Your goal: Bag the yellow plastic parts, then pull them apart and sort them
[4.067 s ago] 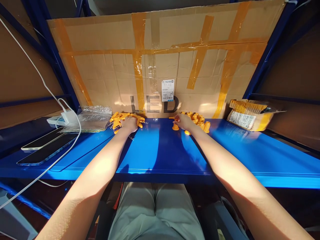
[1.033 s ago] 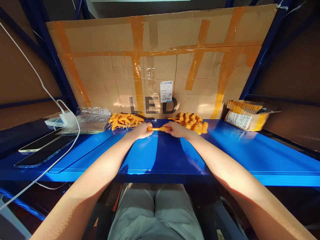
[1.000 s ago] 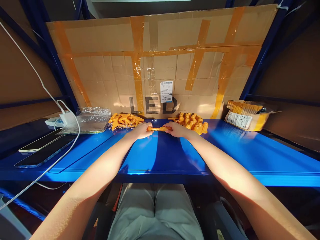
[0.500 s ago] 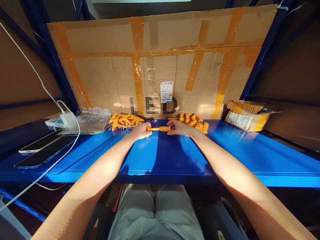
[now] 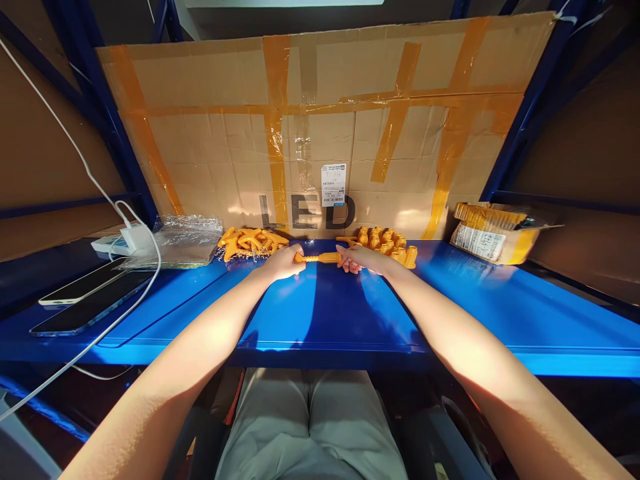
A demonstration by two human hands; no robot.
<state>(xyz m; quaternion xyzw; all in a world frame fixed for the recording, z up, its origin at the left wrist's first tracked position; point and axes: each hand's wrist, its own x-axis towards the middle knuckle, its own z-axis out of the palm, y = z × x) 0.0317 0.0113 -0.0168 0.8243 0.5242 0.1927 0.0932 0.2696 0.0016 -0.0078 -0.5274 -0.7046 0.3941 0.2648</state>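
Between my hands, just above the blue shelf top [image 5: 345, 313], an orange plastic threaded rod [image 5: 311, 258] lies level, its right part inside an orange bottle-shaped sleeve [image 5: 329, 257]. My left hand [image 5: 286, 261] is closed on the rod's left end. My right hand [image 5: 356, 258] pinches the sleeve's right end, fingers curled underneath. Behind my left hand lies a pile of orange threaded plastic parts [image 5: 250, 243]. Several orange bottle-shaped pieces [image 5: 387, 241] stand in a group behind my right hand, which partly hides them.
A taped cardboard sheet [image 5: 210, 153] stands along the back. At left are two phones [image 5: 93, 303], a white charger [image 5: 134, 237] with its cable, and a clear plastic bag [image 5: 187, 240]. An opened, taped package [image 5: 493, 233] sits at the right.
My right hand's fingers have shifted around the sleeve's end, from spread about it to curled in below. My left hand and the rod have stayed in place.
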